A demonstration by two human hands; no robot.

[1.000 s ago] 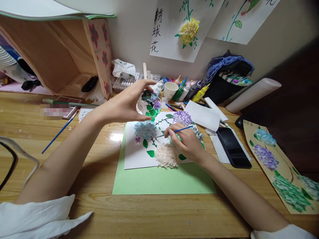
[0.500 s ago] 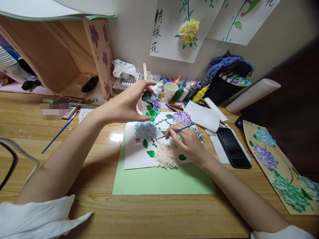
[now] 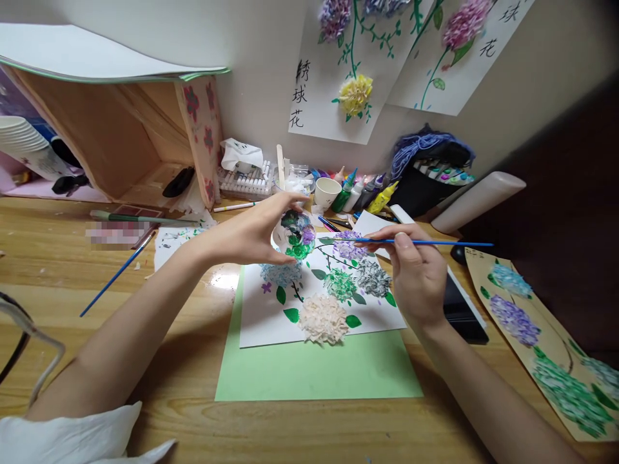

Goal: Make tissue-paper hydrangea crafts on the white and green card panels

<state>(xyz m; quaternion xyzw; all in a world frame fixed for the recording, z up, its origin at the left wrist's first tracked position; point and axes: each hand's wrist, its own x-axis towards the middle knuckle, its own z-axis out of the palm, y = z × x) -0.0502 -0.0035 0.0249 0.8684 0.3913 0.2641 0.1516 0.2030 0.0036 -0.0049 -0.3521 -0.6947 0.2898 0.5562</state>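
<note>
Thumb and fingers of my left hand grip a small round paint palette by its edges, its inside smeared with green, purple, black and white. My right hand pinches a thin blue paintbrush, held level with its tip pointing left toward the palette, a short gap from it. Below both hands lies a white sheet with raised blue, purple, green, grey and cream flowers, painted stems and leaves. The cream flower is nearest me. Under the sheet is a light green sheet.
A second blue brush lies at left beside a paint-marked tissue. Behind are a paper cup, paint bottles and a marker box. A black phone and a flower panel lie at right.
My right hand has lifted off the white sheet and moved right, turning the brush level with its tip near the palette. My left hand still holds the palette. The head view has tilted up.
</note>
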